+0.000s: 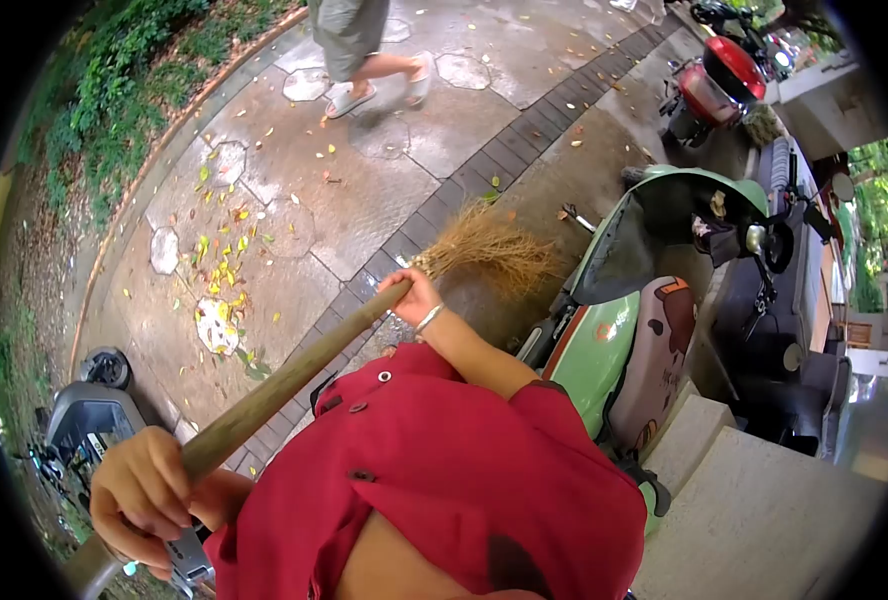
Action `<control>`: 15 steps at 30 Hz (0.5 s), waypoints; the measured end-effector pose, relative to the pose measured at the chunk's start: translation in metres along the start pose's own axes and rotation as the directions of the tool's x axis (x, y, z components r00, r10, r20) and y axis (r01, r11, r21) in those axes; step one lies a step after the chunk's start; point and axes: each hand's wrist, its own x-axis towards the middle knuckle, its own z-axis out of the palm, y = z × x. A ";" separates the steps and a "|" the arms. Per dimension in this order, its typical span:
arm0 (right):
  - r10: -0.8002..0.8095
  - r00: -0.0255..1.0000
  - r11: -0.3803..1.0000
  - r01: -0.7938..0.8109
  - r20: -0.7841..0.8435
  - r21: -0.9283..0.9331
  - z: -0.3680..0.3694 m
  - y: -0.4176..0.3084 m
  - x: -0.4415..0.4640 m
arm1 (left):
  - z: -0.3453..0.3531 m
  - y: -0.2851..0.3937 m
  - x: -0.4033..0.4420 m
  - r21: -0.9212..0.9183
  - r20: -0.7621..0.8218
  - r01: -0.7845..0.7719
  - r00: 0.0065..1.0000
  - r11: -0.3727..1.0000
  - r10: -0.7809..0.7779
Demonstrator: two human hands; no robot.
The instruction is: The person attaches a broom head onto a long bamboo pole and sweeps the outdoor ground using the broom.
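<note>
A long wooden broom handle [294, 380] runs diagonally from the lower left to the middle of the view. My left hand [144, 495] is wrapped round its thick part at the lower left. Farther along, close to the bristles, my right hand [414, 297] grips the same handle, a bracelet on the wrist. The twig bristles [494, 250] fan out to the right over the dark brick strip [454, 200] and the wet paving beside it. Yellow leaves [226, 265] lie scattered on the paving, left of the bristles and apart from them.
A green scooter [604, 350] stands close on the right, with a red one [709, 90] behind it. A grey vehicle [99, 415] is at the lower left. At the top, a person's legs [354, 50] are on the path. Plants [114, 80] border the left.
</note>
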 end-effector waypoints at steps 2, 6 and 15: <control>-0.028 0.994 0.997 0.036 0.108 -0.068 0.001 -0.010 -0.003 | 0.006 -0.017 0.007 -0.021 0.031 0.025 0.999 0.999 -0.025; -0.087 0.987 0.989 0.102 0.131 -0.108 0.002 -0.004 -0.015 | 0.017 -0.024 0.011 -0.100 0.002 -0.019 1.000 0.995 0.019; 0.007 0.993 0.995 0.005 0.117 -0.103 0.036 -0.040 0.009 | 0.012 -0.050 0.016 0.100 0.011 -0.011 1.000 0.995 0.010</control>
